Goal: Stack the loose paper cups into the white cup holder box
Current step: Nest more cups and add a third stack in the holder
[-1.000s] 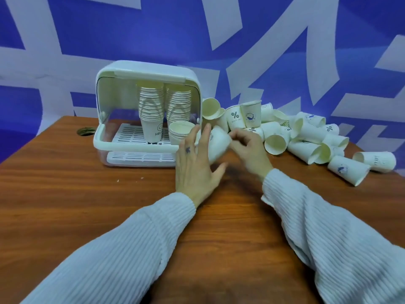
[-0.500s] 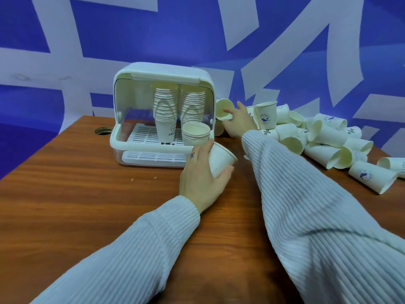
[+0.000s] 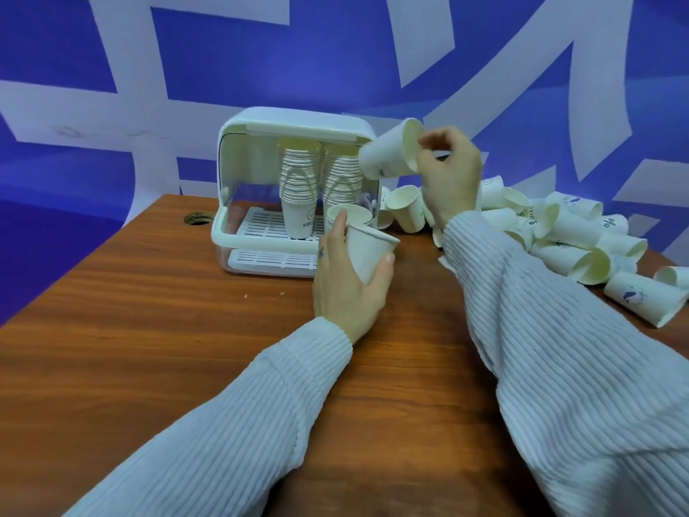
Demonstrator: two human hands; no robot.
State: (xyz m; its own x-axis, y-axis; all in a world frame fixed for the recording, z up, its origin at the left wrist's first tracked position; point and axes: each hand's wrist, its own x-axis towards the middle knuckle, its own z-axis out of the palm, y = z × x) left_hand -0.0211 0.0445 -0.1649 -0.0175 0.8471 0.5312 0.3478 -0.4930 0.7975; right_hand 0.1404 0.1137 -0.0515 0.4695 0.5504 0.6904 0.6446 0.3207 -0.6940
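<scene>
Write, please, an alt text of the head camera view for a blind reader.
The left hand holds one paper cup and the right hand lifts another cup beside the white cup holder box; loose cups lie on the wooden table.

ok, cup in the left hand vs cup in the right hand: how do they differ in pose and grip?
The left hand wraps the body of its cup, held low over the table, mouth up and tilted right. The right hand pinches the rim of its cup, raised beside the box top, lying sideways. Both are plain white paper cups.
</scene>
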